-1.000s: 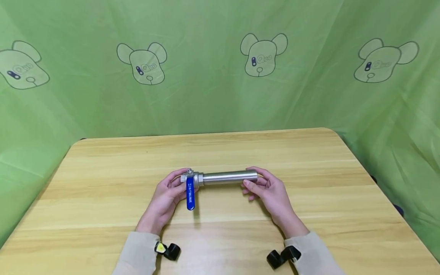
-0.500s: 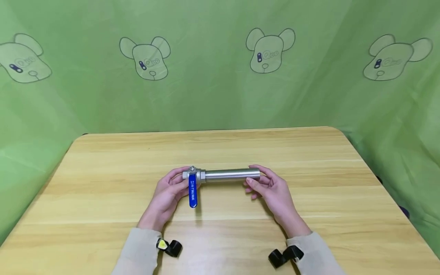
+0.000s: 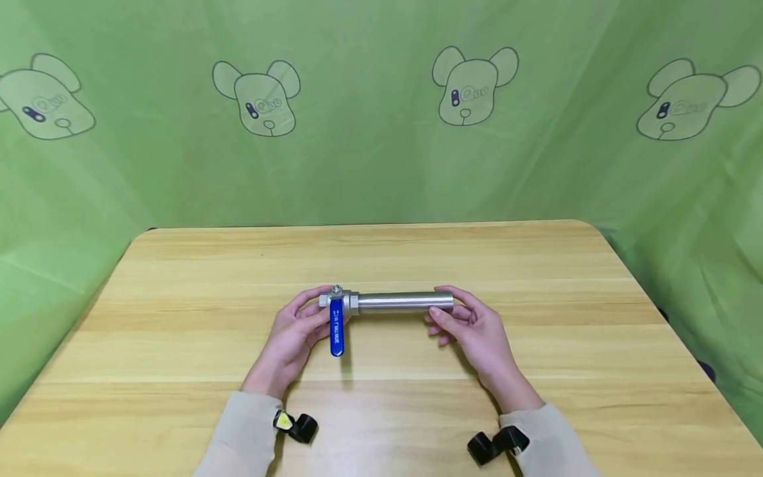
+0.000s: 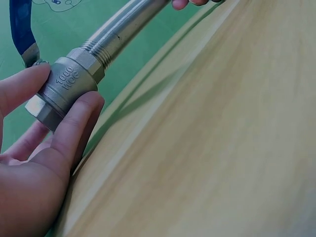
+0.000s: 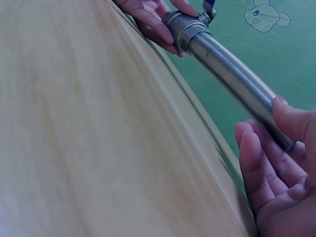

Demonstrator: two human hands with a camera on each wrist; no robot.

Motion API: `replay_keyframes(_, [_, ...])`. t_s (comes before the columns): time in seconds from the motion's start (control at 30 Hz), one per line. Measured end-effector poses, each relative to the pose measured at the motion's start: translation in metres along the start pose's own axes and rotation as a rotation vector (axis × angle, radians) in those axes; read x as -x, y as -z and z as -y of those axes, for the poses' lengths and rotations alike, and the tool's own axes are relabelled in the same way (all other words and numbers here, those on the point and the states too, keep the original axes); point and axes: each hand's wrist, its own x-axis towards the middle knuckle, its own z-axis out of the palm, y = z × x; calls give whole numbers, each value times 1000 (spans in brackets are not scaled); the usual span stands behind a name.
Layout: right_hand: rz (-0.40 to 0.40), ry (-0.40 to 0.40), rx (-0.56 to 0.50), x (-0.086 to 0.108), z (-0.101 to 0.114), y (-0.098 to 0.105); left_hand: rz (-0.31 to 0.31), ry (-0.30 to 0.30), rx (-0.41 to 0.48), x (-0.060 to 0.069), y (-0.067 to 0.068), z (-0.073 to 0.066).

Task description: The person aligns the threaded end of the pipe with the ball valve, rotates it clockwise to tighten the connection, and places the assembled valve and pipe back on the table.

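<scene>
Behind the valve (image 4: 69, 81) lever (image 3: 337, 331) — left hand (image 3: 291, 336), thumb partly hidden

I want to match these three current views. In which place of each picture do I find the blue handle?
Head: the blue handle is a little left of centre, below mid-height.
Left wrist: the blue handle is in the top left corner, cut off by the upper edge.
Right wrist: only part of the blue handle shows, at the top edge, right of centre.
Shared landmark: the silver pipe.
</scene>
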Motion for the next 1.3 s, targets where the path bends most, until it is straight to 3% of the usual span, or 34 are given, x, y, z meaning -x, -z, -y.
replay_keyframes(0.6, [31, 21, -42, 4, 5, 2, -1, -20, 69, 1, 0, 0])
replay_keyframes(0.87, [14, 69, -118, 4, 7, 1, 12, -68, 124, 3, -1, -3])
replay_keyframes(1.3, [-9, 77, -133, 5, 8, -3, 17, -26, 123, 3, 0, -3])
